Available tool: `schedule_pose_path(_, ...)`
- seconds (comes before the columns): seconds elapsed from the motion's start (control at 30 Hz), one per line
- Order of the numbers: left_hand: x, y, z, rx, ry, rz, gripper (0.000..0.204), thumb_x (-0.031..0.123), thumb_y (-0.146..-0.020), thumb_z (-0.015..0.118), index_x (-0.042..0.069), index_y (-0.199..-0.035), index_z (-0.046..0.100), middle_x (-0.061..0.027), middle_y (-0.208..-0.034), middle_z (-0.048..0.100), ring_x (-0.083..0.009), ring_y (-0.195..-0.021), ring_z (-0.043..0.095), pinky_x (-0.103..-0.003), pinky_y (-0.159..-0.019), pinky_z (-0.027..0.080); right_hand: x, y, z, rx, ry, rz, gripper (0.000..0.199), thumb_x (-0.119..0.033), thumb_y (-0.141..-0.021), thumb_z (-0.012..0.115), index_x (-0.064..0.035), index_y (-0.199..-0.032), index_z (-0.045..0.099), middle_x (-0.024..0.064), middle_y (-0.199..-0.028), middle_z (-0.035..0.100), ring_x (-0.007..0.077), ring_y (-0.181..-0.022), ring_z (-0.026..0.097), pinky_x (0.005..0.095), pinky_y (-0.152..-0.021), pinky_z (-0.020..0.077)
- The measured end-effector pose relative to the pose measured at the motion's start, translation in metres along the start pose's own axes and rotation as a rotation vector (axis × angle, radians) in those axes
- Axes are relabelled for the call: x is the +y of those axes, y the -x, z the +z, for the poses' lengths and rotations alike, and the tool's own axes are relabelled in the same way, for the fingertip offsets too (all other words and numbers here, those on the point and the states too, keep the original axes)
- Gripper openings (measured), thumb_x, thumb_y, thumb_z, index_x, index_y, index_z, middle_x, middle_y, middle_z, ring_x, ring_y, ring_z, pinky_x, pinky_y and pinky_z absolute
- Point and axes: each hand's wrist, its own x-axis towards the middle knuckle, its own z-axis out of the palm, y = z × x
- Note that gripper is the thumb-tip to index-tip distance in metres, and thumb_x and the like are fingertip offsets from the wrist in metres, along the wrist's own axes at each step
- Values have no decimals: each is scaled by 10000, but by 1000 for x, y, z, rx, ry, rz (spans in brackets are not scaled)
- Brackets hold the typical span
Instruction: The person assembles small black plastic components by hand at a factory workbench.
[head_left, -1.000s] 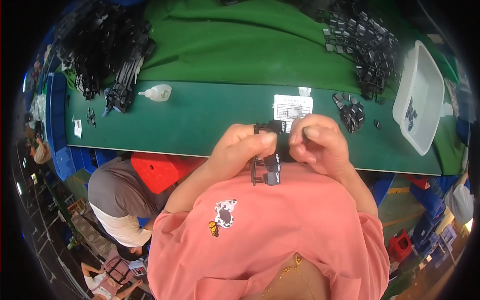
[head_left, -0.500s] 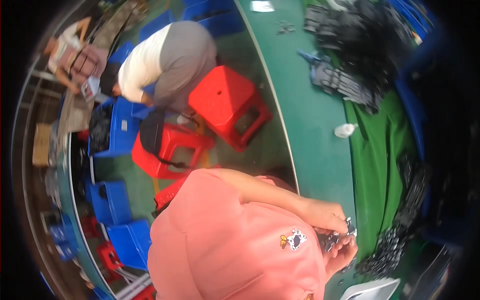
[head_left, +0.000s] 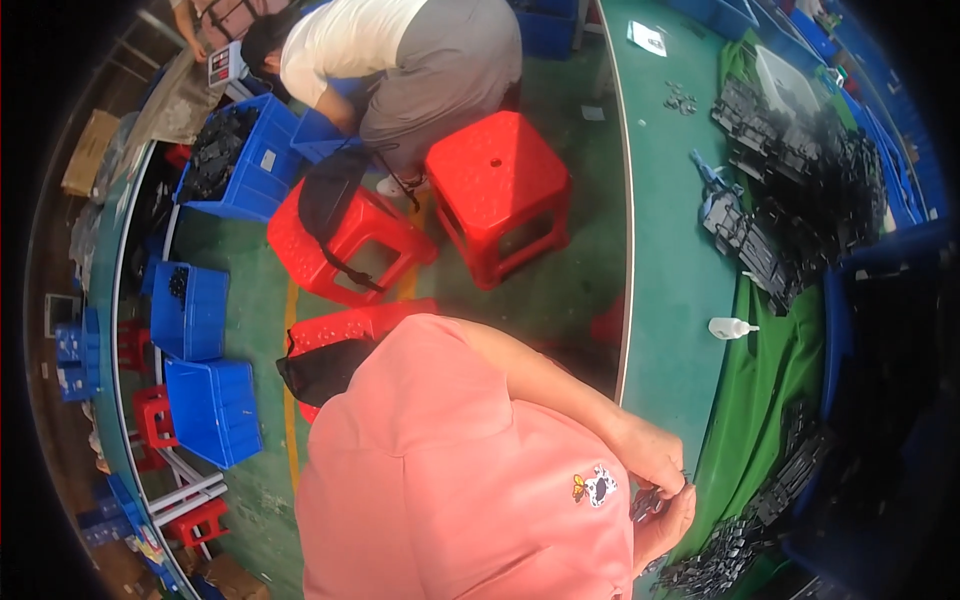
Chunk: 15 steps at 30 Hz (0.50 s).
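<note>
Both my hands are close together over the green table (head_left: 660, 350), just past my pink shirt. My left hand (head_left: 648, 455) comes from the upper arm, its fingers bent and pinched downward. My right hand (head_left: 668, 525) faces it from below, with fingers curled up and fingertips meeting the left ones. Small black plastic parts (head_left: 645, 503) show between my palms, mostly covered by the fingers, so which hand bears them is hard to see. Beside my hands lies a heap of small black parts (head_left: 715, 560) on the green cloth (head_left: 775, 370).
A white squeeze bottle (head_left: 732, 328) lies farther along the table. Larger black plastic parts (head_left: 800, 190) are piled beyond it, near a small group of loose pieces (head_left: 680, 98). Red stools (head_left: 500, 180) and blue crates (head_left: 212, 410) stand on the floor; a co-worker (head_left: 400, 60) bends over there.
The whole view has shifted as my head moved. My fingertips have come closer together, and the black part that stuck out between them is now mostly hidden.
</note>
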Motion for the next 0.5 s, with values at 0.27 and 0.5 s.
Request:
schedule_pose_path(0.27,-6,5,-4,95,-33,84,535,469,-872,386,12,-709,608,-24,-636,565,-135,-576,491,-286,-562,397,-12,3,25,-74,-9,-34,250,-240,-867,457,-19,-756,495,-3,-663,450,58,-624,413,187,-528,322)
schedule_pose_path(0.5,-1,10,1,70,368,144,419,364,-876,447,44,-631,563,20,-552,454,-59,-451,364,-217,-393,285,-3,-3,12,-155,103,-137,255,-262,-851,463,-17,-790,494,9,-710,448,84,-671,420,226,-579,323)
